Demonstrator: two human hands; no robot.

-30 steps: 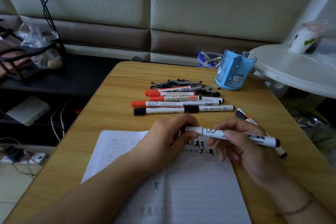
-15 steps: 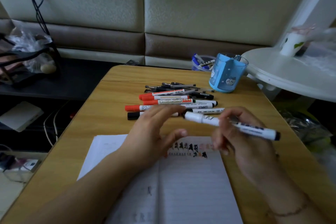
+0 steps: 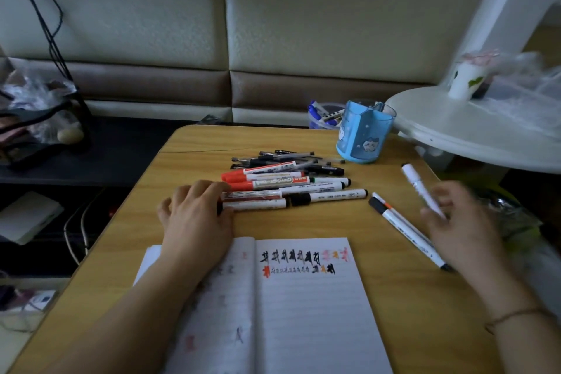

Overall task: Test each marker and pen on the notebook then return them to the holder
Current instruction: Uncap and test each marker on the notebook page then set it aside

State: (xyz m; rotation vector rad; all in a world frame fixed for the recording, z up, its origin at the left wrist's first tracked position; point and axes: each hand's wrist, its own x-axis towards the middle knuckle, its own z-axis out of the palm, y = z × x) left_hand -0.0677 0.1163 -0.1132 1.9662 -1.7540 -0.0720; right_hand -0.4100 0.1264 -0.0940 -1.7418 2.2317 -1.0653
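Capped white marker [image 3: 420, 190] being carried aside in curled right hand [image 3: 455, 222], blurred. Left hand [image 3: 194, 209], off it now, being laid flat on marker row [image 3: 273, 191]. Next test likely.

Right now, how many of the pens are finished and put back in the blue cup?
Done: the notebook shows two rows of test scribbles, so many were tried. In hand: the right hand holds a white marker; the left hand touches the marker pile. Left: the blue holder looks empty from here, so nearly all must still go back.
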